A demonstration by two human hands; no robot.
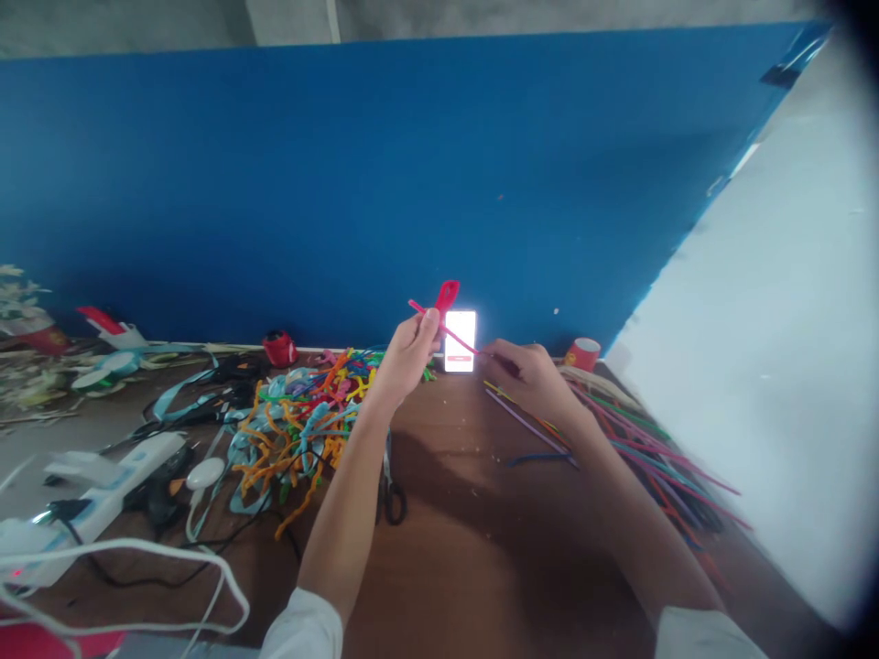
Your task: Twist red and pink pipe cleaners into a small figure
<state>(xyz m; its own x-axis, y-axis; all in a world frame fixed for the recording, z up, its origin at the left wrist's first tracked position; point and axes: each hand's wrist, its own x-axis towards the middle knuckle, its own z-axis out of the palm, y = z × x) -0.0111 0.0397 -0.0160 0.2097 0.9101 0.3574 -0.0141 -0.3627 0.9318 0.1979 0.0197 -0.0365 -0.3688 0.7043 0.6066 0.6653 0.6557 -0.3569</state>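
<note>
My left hand [412, 352] pinches a red pipe cleaner [448, 295], whose upper part is bent into a narrow loop above the thumb. A short red end sticks out to the left of the fingers. From there a straight red length runs down to the right, to the fingertips of my right hand [523, 371], which are closed on its end. Behind this stretch a phone [460, 359] with a bright white screen stands upright near the blue panel. Scissors with black handles [393, 503] lie beside my left forearm, partly hidden by it.
A heap of bent, colourful pipe cleaners [295, 421] lies left of my left arm. Straight pipe cleaners [659, 458] are bundled at the right, near a red cup [582, 354]. A white power strip [116, 485] with tangled cables occupies the left. The blue panel [385, 183] closes off the back.
</note>
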